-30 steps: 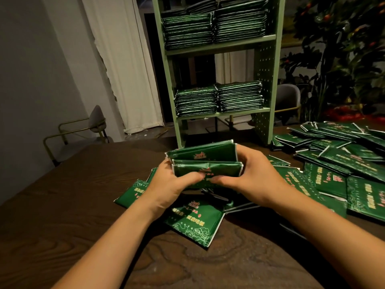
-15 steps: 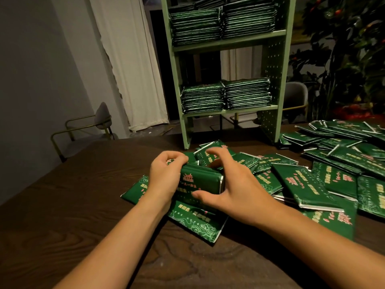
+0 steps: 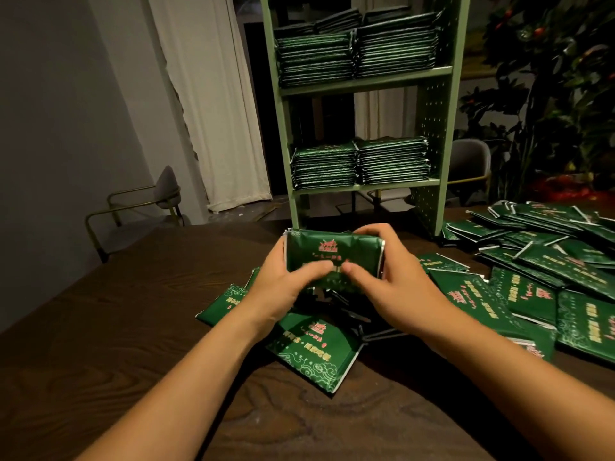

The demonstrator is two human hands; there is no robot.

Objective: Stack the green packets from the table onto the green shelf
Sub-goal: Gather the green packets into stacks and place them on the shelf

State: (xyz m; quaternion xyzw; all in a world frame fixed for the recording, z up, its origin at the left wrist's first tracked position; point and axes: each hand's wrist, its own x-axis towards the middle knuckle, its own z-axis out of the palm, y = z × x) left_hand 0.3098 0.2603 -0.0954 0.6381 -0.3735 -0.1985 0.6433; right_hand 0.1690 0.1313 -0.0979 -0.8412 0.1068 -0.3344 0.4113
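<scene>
While both of our hands curl round a small bundle of green packets [image 3: 327,257], we hold it upright just above the dark wooden table [image 3: 133,344], its printed face turned toward us. Our left hand [image 3: 283,287] grips the bundle's left edge with the thumb laid across the lower front, and our right hand [image 3: 396,281] grips the right edge, fingers hooked over the top and thumb meeting the other near the middle. Beneath the bundle a few loose packets [image 3: 316,347] lie flat, and a larger scatter [image 3: 545,261] spreads to our right. Behind the bundle stands the green shelf [image 3: 432,128], with neat stacks [image 3: 359,164] on its two visible boards.
</scene>
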